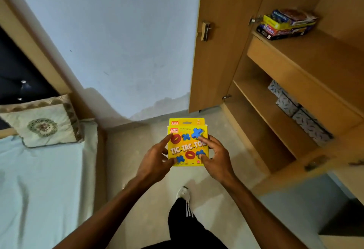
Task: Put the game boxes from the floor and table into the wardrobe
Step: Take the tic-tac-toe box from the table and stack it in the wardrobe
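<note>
Carry step — left hand (pixel 157 160) and right hand (pixel 215 155) both grip the yellow box (pixel 187 144); next, lift it onto the wardrobe shelf (pixel 323 52) beside the stack (pixel 285 24).

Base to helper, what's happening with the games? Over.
Both busy: left hand and right hand grip the Tic Tac Toe box, off the floor. Wardrobe open, game boxes stacked on its upper shelf. Nothing seen between box and shelf.

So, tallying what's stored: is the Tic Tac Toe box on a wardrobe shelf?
No, the left hand and right hand hold the Tic Tac Toe box over the floor.
</note>
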